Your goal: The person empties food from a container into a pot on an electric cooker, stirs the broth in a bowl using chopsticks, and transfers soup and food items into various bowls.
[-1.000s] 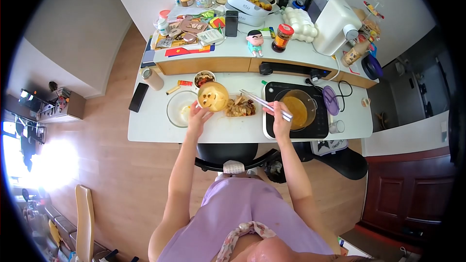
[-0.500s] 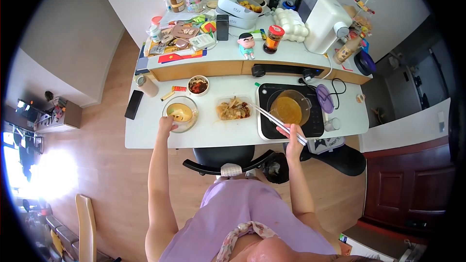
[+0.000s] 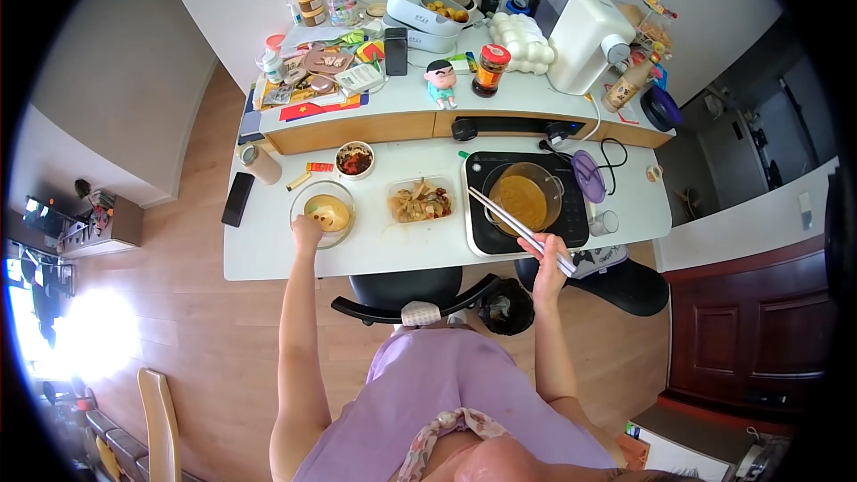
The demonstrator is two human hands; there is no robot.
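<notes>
My right hand (image 3: 548, 270) is closed around a pair of long chopsticks (image 3: 516, 223). Their tips point up and left, over the left part of the black induction cooker (image 3: 482, 236). A clear pot (image 3: 521, 200) of yellowish-brown broth sits on that cooker. At the lower left rim of a glass bowl (image 3: 351, 210) is my left hand (image 3: 306, 232), its fingers closed; whatever they grip is hidden. A smaller yellowish bowl or ladle of liquid (image 3: 328, 212) shows inside the glass bowl. Between the hands stands a clear plastic container (image 3: 420, 201) with cooked food.
A white bowl of dark red sauce (image 3: 354, 161), a bottle (image 3: 261, 164) and a phone (image 3: 237, 199) occupy the table's left side. A drinking glass (image 3: 604, 223) and purple lid (image 3: 588, 176) are right of the cooker. Behind, a raised shelf holds a sauce jar (image 3: 491, 70).
My right hand has moved slightly right and down, taking the chopstick tips from beside the food container to over the cooker. My left hand stays at the glass bowl. The view has shifted slightly.
</notes>
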